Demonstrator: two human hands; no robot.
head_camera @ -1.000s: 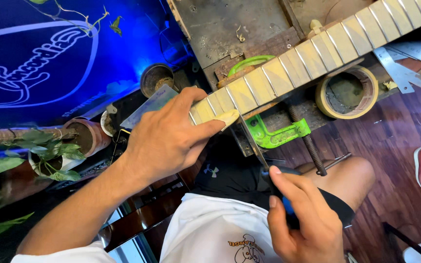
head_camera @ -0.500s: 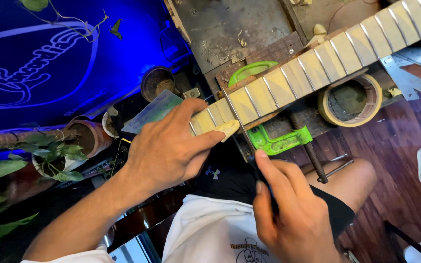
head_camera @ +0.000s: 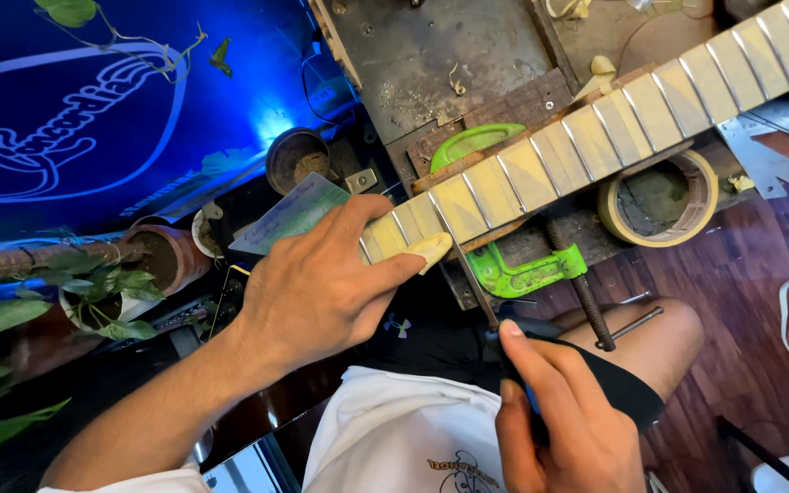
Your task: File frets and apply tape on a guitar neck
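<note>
I see the left hand [head_camera: 321, 292] clamped over the near end of the guitar neck [head_camera: 595, 137], thumb pressed on the taped fretboard edge. The right hand [head_camera: 559, 420] is closed around the dark handle of a thin file [head_camera: 468, 265], whose tip lies across a fret beside the left thumb. The neck runs diagonally toward upper right over a cluttered desk [head_camera: 431, 64]. Under it: a green clamp [head_camera: 522, 272], just beyond, a roll of masking tape [head_camera: 659, 201]. A potted plant [head_camera: 102, 283] sits far left.
</note>
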